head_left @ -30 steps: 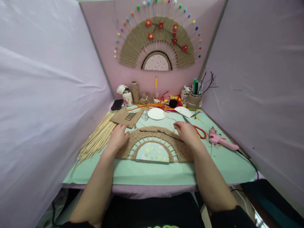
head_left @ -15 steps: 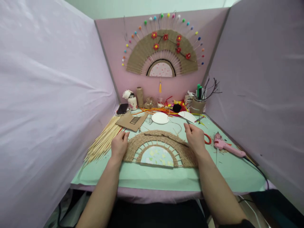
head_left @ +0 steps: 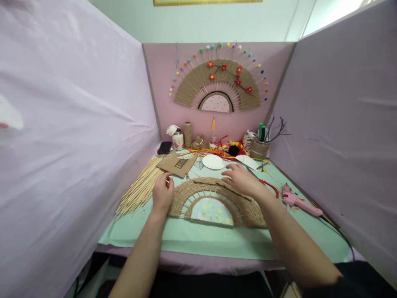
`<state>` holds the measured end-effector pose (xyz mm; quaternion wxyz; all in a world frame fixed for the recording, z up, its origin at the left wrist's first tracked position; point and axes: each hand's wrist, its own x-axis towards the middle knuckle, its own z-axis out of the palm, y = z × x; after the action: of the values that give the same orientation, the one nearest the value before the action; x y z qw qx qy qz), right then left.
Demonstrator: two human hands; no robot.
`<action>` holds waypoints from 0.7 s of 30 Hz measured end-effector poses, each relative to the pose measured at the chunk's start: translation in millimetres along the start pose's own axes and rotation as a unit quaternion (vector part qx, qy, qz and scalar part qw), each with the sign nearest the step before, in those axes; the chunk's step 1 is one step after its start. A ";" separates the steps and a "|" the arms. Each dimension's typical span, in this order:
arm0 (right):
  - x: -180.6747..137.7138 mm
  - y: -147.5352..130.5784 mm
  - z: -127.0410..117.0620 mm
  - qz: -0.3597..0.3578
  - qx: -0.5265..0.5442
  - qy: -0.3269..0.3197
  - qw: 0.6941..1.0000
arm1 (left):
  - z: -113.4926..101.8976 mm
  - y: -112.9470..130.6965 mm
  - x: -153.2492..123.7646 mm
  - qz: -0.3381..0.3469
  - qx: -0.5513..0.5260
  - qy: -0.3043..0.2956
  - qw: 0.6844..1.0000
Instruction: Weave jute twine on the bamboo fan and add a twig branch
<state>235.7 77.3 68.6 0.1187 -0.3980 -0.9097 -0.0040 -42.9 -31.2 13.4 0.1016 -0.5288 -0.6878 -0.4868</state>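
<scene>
A half-round fan wound in brown twine (head_left: pixel 182 193) lies on the table, its light-blue patterned half-disc (head_left: pixel 211 210) at the lower middle. Thin sticks bridge the gap between them. A dark twig (head_left: pixel 206 183) runs along the upper twine band. My left hand (head_left: pixel 163 194) is beside the fan's left end, fingers curled in; anything inside them is too small to make out. Above the fan's upper right, my right hand (head_left: pixel 243 180) has its fingers stretched forward and apart, with nothing visible in them. Red-handled scissors (head_left: pixel 276 189) lie just beyond my right wrist.
Thin bamboo sticks (head_left: pixel 139 186) and a cardboard piece (head_left: pixel 173 165) lie left. White paper ovals (head_left: pixel 213 162) and a twine roll (head_left: pixel 187 134) are behind. A pink glue gun (head_left: pixel 299 200) with a cord lies right. A finished fan (head_left: pixel 189 87) hangs on the back panel.
My right hand has moved left over the fan, and its pinched fingers have spread. My left hand stays by the fan's left end, still curled. The view has tilted upward slightly.
</scene>
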 end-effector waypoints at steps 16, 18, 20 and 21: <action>115.1 -37.7 27.4 0.023 -0.059 -0.087 0.994 | -10.5 11.6 -7.8 0.013 -0.070 -0.075 0.995; 126.1 -65.9 11.8 -0.042 0.013 -0.012 0.999 | -10.4 12.2 -8.7 0.014 -0.071 -0.089 0.993; 140.7 -102.2 3.5 -0.125 0.116 0.053 0.984 | -9.4 11.7 -9.4 0.010 -0.061 -0.114 0.992; 149.1 -122.2 3.4 -0.158 0.152 0.067 0.973 | -8.7 11.0 -9.7 0.005 -0.051 -0.130 0.990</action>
<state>48.7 101.9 108.6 0.2362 -0.2255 -0.9409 0.0894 -32.9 -44.4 17.7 -0.0137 -0.5954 -0.6670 -0.4477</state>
